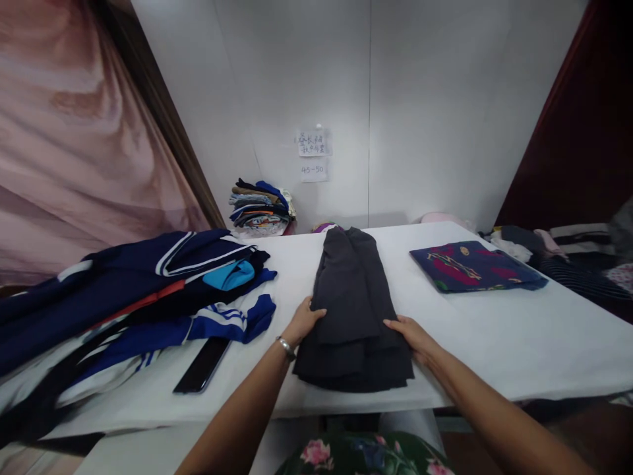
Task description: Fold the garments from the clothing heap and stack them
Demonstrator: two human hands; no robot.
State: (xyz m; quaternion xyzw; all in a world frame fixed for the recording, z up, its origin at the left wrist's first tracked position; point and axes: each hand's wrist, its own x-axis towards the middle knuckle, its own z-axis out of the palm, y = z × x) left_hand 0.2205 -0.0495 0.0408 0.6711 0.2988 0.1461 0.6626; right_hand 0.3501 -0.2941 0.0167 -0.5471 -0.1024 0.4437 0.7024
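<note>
It looks like a garment-sorting workroom: a white tabletop (519, 343) carries loose sportswear (148, 297), folded clothes (260, 208) are stacked by the wall, and handwritten paper labels (314, 153) are taped above.

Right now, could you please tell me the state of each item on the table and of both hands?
dark grey garment: folded lengthwise, flat on the table.
left hand: open, resting on the garment's left edge.
right hand: open, resting on its right edge.
patterned blue cloth: folded flat.
navy striped clothes: unfolded, heaped.
phone: screen dark, lying flat.
stack of clothes: folded, piled by the wall.
</note>
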